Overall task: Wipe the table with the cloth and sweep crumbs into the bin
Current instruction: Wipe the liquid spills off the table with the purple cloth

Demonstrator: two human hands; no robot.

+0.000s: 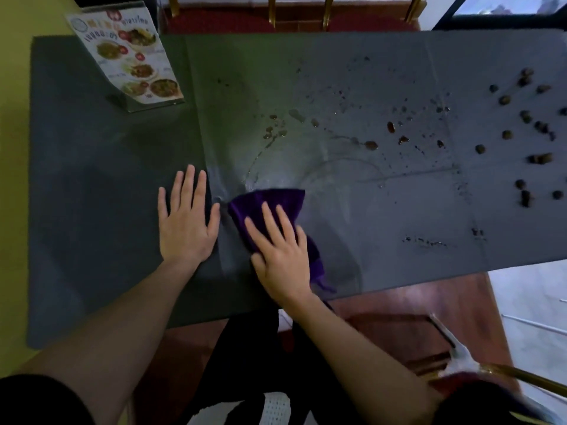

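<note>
**Purple cloth pressed flat at the near edge, crumbs off to the right**

Far beyond your left fingertips, at the table's back left corner, a laminated menu card [129,53] stands tilted in its clear holder. Your left hand [187,217] lies palm down on the grey table covering [92,179], fingers straight and slightly spread, holding nothing; the covering puckers into a small crease just beside your left thumb.

Right next to that thumb sits the purple cloth [270,200]. Your right hand [280,250] presses on top of it, fingers straight and fanned apart, with the cloth poking out beyond your fingertips and trailing back past your wrist over the table's near edge.

Just ahead of your right fingertips runs a wet streak [260,154] that curves up to a few brownish drops. Further right of your fingers lie dark splatters and sticky brown blobs [391,127]. Well apart from both hands, at the far right, round brown crumbs [527,118] lie scattered across the covering.
</note>
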